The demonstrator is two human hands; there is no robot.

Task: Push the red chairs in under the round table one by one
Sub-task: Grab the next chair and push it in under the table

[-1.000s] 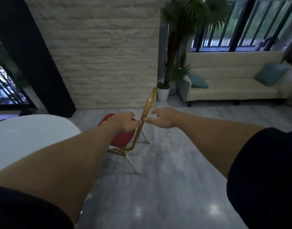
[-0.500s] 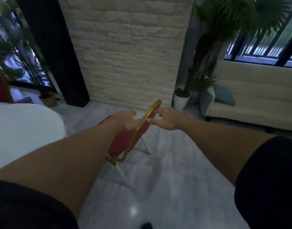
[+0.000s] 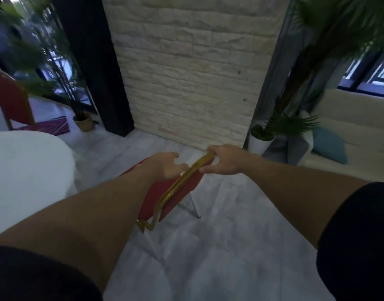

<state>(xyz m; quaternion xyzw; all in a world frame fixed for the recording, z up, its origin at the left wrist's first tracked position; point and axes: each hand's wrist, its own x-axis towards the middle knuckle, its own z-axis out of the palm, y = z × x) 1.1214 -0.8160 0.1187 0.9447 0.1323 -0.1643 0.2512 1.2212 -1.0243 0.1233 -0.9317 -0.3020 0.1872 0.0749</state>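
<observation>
A red chair (image 3: 178, 193) with a gold frame stands in front of me, its back seen edge-on and tilted. My left hand (image 3: 165, 166) grips the gold back frame from the left, fingers wrapped on it. My right hand (image 3: 224, 159) holds the top of the same frame from the right. The round table (image 3: 28, 170), covered in white, fills the left side, with a gap of floor between its edge and the chair. A second red chair (image 3: 11, 101) stands beyond the table at far left. My forearms hide part of the seat.
A stone-brick wall (image 3: 186, 68) and a black pillar (image 3: 93, 61) rise behind the chair. Potted plants stand at left (image 3: 82, 120) and right (image 3: 260, 137). A cream sofa (image 3: 356, 127) with a teal cushion sits at right. Grey tiled floor lies around the chair.
The view has swung left and closer to the chair. Both hands went from touching the frame to gripping it, and the chair back has turned so its red pad shows.
</observation>
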